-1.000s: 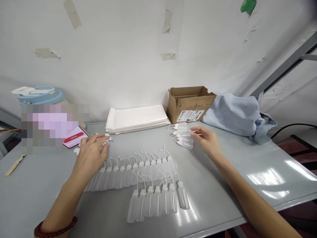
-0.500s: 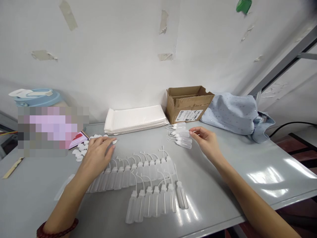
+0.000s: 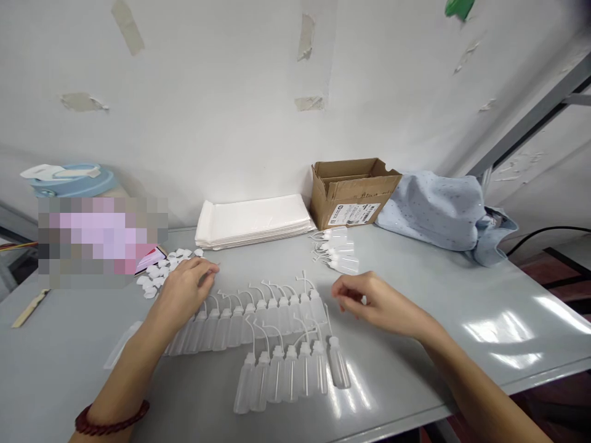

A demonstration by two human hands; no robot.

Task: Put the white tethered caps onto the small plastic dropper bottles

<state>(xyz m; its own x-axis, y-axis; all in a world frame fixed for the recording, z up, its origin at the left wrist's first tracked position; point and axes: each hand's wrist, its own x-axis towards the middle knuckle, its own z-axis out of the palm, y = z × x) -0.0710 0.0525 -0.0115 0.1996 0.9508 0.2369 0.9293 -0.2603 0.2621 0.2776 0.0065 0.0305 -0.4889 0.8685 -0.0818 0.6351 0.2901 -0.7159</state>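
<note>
Two rows of small translucent squeeze bottles with tethered caps lie on the grey table point(image 3: 462, 289): a back row point(image 3: 244, 314) and a front row point(image 3: 286, 372). My left hand point(image 3: 184, 289) hovers over the left end of the back row, thumb and forefinger pinched on a small white cap. A heap of loose white caps point(image 3: 161, 271) lies just left of it. My right hand point(image 3: 373, 301) is curled to the right of the rows, closed on something with only a bit of white showing. A small pile of loose bottles point(image 3: 341, 249) lies behind it.
A stack of white bags point(image 3: 253, 221) and an open cardboard box point(image 3: 353, 191) stand against the wall. A blue cloth bundle point(image 3: 438, 209) lies at the right. A blue-lidded container point(image 3: 69, 175) and a wooden stick point(image 3: 30, 307) are at the left.
My right hand has drawn back from the loose bottle pile toward the rows. My left hand has moved from the cap heap rightward to the back row.
</note>
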